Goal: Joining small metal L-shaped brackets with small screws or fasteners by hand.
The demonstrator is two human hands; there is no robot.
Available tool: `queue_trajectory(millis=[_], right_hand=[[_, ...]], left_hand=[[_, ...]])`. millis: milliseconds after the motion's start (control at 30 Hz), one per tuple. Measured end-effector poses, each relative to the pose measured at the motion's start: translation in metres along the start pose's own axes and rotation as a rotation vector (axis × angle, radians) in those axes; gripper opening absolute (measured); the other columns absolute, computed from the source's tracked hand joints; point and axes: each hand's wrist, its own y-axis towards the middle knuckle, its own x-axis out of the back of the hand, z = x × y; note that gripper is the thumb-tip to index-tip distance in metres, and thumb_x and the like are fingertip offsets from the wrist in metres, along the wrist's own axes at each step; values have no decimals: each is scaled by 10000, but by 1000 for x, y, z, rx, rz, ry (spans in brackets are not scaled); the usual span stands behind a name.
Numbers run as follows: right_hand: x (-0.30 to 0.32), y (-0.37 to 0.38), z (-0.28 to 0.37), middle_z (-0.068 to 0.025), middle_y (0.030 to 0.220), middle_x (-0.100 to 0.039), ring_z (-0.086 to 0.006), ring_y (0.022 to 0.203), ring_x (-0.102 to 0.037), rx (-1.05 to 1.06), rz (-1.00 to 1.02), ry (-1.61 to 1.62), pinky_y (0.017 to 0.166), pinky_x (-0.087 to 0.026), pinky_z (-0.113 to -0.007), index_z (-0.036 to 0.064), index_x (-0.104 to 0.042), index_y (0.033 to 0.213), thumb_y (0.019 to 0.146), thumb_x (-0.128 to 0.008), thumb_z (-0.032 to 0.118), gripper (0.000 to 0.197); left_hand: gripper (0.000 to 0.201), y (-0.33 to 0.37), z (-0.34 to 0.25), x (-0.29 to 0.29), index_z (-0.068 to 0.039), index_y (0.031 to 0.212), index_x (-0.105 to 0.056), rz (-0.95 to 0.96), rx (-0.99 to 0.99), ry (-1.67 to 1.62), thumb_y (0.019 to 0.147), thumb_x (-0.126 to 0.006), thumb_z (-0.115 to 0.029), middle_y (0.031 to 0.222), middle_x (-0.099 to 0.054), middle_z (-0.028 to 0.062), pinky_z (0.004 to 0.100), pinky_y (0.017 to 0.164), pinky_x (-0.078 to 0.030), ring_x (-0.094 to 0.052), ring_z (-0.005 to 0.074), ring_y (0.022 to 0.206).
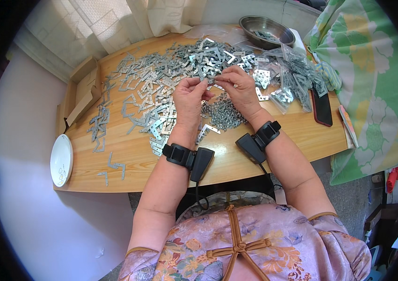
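Over the middle of the table my left hand [190, 97] and my right hand [240, 88] are raised close together, both with fingertips pinched. A small grey piece shows between them, but the fingers cover most of it and I cannot tell its kind. Just below the hands lies a heap of small screws [227, 112], partly behind my right wrist. Flat metal corner brackets [154, 89] are piled loosely behind and to the left of the hands. One L-shaped bracket [212, 129] lies at the near side of the screws.
Clear plastic bags [292, 70] of metal parts lie at the right, beside a dark phone [321, 108]. A steel bowl [268, 30] with parts stands at the back. Along the left edge are an open cardboard box [83, 93] and a white dish [62, 160].
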Motion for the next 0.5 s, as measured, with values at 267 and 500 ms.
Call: queue_trajectory(millis=[267,500], right_hand=[[2,1,4,-54,762,-567,-156,679,-567,5,-6,-43,581,-451,-243,47,-654,784,685,-674,31,103],[2,3,10,-57,844,-568,-139,696,-563,-85,9,65,575,-452,-220,55,-660,809,712,-661,35,99]], left_hand=[[167,0,-1,-1,-1,859,-524,-3,15,-68,780,-642,-88,682,-604,79,203,459,-452,-583,129,512],[164,-1,-2,-1,-7,859,-528,21,22,-91,781,-642,-96,691,-606,78,207,462,-464,-581,130,510]])
